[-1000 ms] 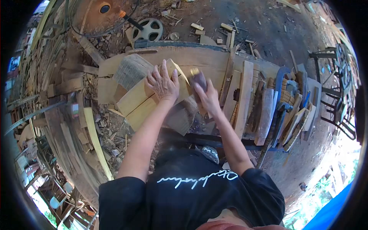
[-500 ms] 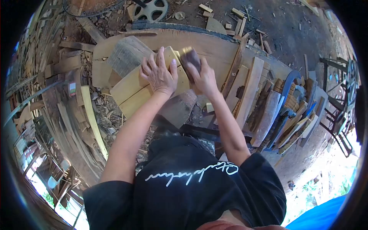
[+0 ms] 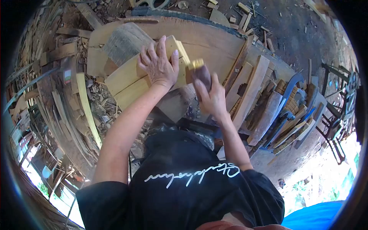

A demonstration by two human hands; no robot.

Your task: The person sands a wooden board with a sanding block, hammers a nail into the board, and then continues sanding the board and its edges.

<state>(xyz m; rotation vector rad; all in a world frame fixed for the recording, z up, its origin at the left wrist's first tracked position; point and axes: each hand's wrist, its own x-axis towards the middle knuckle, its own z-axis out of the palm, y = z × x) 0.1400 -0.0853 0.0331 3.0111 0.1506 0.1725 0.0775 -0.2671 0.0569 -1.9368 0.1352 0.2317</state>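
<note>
My left hand [image 3: 160,69] lies flat with fingers spread on a pale yellow wooden panel [image 3: 123,87], which has a seam along its length. Wrapped around a sanding block [image 3: 202,75] is my right hand [image 3: 213,99]; the block looks like yellow wood with a dark brown covering. Its yellow end sits right at the panel's right-hand edge. Under the panel lies a broad wooden plank [image 3: 203,34]. A weathered grey board [image 3: 128,41] rests on that plank, beside the panel's far side.
To the right are wood strips [image 3: 251,90], a blue-framed saw [image 3: 288,90] and other tools. Stacked planks [image 3: 57,96] line the left side. Offcuts [image 3: 244,23] litter the dirt floor ahead. A metal wheel [image 3: 153,4] stands at the far edge.
My right hand and the sanding block have moved down and to the right along the panel's edge. My left hand stays on the panel. The view has shifted slightly.
</note>
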